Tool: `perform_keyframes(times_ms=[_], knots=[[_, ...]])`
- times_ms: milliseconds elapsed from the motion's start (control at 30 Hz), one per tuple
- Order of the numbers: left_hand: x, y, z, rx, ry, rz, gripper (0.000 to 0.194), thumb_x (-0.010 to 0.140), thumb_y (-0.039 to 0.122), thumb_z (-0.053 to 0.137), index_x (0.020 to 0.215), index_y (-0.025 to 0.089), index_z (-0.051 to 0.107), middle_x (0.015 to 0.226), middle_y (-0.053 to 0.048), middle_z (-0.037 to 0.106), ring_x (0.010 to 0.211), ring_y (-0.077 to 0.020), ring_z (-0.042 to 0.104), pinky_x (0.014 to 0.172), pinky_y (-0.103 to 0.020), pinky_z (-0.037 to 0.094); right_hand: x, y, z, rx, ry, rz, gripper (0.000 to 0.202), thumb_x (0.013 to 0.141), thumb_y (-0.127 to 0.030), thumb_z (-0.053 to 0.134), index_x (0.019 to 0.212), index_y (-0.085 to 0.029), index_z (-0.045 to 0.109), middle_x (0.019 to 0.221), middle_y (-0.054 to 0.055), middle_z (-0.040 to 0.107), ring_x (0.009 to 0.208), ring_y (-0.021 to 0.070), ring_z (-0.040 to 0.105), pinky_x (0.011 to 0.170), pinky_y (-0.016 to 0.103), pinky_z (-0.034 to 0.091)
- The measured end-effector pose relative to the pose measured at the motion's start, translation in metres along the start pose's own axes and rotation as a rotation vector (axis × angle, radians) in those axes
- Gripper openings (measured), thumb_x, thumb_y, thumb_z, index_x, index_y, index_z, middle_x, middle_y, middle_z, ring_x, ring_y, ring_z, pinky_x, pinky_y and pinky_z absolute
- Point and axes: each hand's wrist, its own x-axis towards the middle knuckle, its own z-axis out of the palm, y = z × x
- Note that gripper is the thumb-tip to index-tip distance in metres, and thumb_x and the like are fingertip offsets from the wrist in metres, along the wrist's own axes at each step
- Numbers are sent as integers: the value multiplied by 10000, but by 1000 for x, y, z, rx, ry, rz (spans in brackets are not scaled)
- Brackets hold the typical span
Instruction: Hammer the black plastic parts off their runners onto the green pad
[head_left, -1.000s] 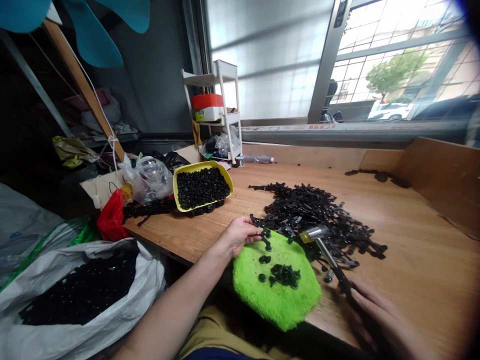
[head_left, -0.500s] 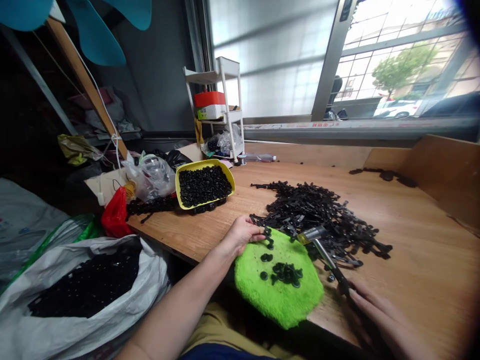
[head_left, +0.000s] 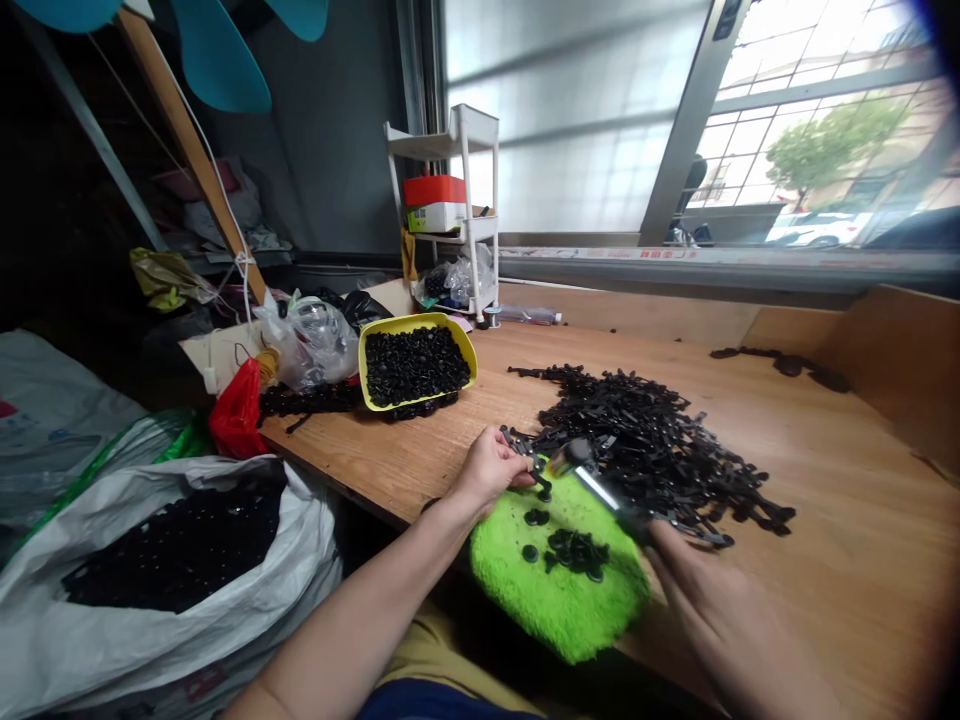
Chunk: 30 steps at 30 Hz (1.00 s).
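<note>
My left hand (head_left: pixel 489 468) pinches a strip of black plastic parts (head_left: pixel 525 455) at the back edge of a bright green fluffy cloth (head_left: pixel 559 590). Several loose black pieces (head_left: pixel 574 548) lie on that cloth. My right hand (head_left: pixel 712 610) grips the handle of a small hammer (head_left: pixel 592 475), whose metal head hangs just above the held strip. A big pile of black plastic strips (head_left: pixel 652 450) spreads over the wooden table (head_left: pixel 825 500) right behind the cloth.
A yellow tray (head_left: pixel 417 366) full of black pieces sits at the table's left, with plastic bags (head_left: pixel 307 345) and a red bag (head_left: pixel 238 420) beside it. A white sack (head_left: pixel 172 560) of black parts lies below left. A white shelf rack (head_left: pixel 457 210) stands by the window.
My right hand has swung the hammer left and up, so its head went from the cloth's right edge to over the strip in my left hand. The left hand stayed put.
</note>
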Motion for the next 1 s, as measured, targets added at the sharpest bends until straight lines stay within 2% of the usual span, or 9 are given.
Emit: perform_keyframes(times_ms=[67,167,300,433,567,667,767,900,1000], knots=[[1,-2,-1,1,-1,5,433,574,67,686,771,180,317,503,91,494,419,-84,549,467,-222,502,8,-8,-2,-21,-21,-41,296,917,-457,284,779,-244,436,564,-35,480,448,167,466,393,262,307],[2,-4,-2,24,-14,2,422,581,93,678,775,183,314,487,89,494,406,-104,553,427,-208,474,11,-12,-3,-43,7,-44,246,933,-415,262,878,-242,427,644,-23,514,545,161,518,453,241,357],[3,-6,-2,25,1,27,430,563,93,682,772,186,318,483,102,484,382,-90,532,430,-213,471,11,-7,-4,-107,-35,-69,246,918,-389,275,772,-239,403,536,-27,462,417,165,460,373,248,294],[4,-9,-3,81,1,56,394,587,123,665,779,189,328,478,98,486,386,-109,546,394,-184,429,12,-7,-7,-124,-29,-71,239,934,-392,241,874,-240,415,612,-20,502,504,161,510,426,227,349],[4,-10,-3,120,25,86,385,582,108,658,771,189,333,475,101,484,392,-106,550,402,-176,428,11,-13,-8,-178,-70,-92,238,928,-376,246,804,-242,399,552,-33,475,434,173,477,378,253,294],[4,-10,-4,108,9,78,379,594,121,656,775,189,329,482,99,482,393,-110,552,401,-185,435,10,-16,-10,-180,-59,-71,241,944,-387,226,888,-242,411,633,-19,522,522,173,526,427,236,349],[4,-11,-4,85,10,85,408,574,121,678,764,190,324,495,104,473,397,-97,543,421,-200,459,12,-16,-12,-206,-96,-76,255,938,-364,217,827,-240,410,556,-22,491,447,176,502,380,246,313],[5,-12,-4,70,-1,66,416,579,135,686,781,190,327,499,103,470,401,-103,548,417,-208,465,12,-14,-12,-228,-89,-79,267,936,-377,200,888,-236,422,717,25,565,543,193,549,421,256,352],[5,-12,-4,81,6,61,424,570,123,692,772,190,324,503,101,471,407,-101,549,423,-211,472,11,-16,-11,-226,-137,-82,232,926,-360,239,811,-242,402,578,-12,508,469,191,514,386,262,309]])
